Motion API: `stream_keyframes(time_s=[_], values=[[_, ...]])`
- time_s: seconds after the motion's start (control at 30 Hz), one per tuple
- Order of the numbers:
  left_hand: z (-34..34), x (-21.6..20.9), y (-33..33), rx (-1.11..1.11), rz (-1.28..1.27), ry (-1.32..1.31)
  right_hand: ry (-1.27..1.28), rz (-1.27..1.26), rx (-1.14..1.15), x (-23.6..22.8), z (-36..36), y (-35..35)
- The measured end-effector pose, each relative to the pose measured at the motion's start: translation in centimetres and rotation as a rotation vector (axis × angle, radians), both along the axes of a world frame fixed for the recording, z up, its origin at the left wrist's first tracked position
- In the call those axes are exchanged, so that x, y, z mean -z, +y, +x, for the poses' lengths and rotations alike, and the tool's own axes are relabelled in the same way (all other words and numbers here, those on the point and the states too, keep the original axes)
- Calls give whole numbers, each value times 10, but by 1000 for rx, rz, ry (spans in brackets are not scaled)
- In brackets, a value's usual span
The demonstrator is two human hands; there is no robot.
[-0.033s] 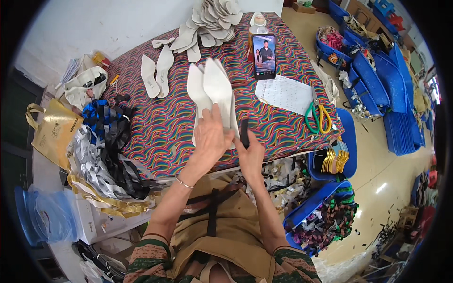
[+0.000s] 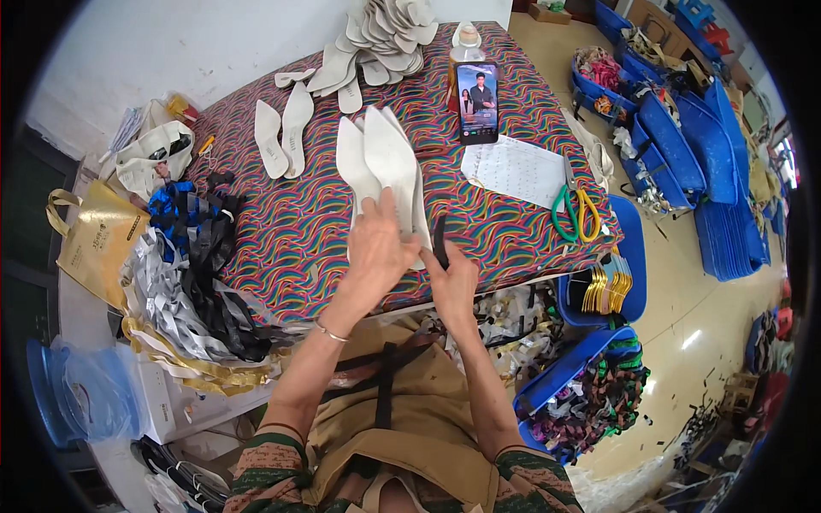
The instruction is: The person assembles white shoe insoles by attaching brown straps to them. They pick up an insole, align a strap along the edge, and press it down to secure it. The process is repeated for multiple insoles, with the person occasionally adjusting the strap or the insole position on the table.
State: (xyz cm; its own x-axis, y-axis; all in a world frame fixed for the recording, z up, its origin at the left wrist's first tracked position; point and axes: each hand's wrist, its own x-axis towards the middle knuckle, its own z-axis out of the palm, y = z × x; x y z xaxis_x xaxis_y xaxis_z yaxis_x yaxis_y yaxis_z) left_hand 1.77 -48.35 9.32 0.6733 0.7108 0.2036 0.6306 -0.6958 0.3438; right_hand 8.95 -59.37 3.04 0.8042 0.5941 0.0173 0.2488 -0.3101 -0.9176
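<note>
Several white pointed shoe insoles [image 2: 389,154] lie overlapped near the table's front edge, toes pointing away from me. My left hand [image 2: 377,244] lies on their heel half, two fingers stretched along the top one, thumb towards the right. Right beside it, my right hand [image 2: 453,278] is closed around a short black strip [image 2: 440,242], whose upper end sticks up past the thumb. The strip's lower end is hidden in the fingers. A separate pair of insoles [image 2: 282,137] lies further left, and a big heap of insoles [image 2: 389,38] stands at the back by the wall.
A phone [image 2: 478,103] leans upright against a bottle [image 2: 467,43]. A paper sheet [image 2: 517,171] and green-and-yellow scissors [image 2: 575,214] lie at the right. Ribbon bundles [image 2: 184,282] hang over the left edge. Blue bins [image 2: 633,231] stand on the floor at the right.
The insoles under my left hand have shifted very slightly left along with it. The black strip in my right hand has turned, showing a narrower side.
</note>
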Motion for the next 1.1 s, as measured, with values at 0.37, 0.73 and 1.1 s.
stream_keyframes(time_s=[0.37, 0.73, 1.1], values=[[-59, -24, 49, 66, -1374, -791, 143, 350, 46, 3, -4, -9], [-91, -50, 1, -5, -1464, -1074, -716, 590, -483, -54, -34, 6], [-110, -59, -1, -20, -1283, -1009, -1093, 635, -389, -64, -40, 21]])
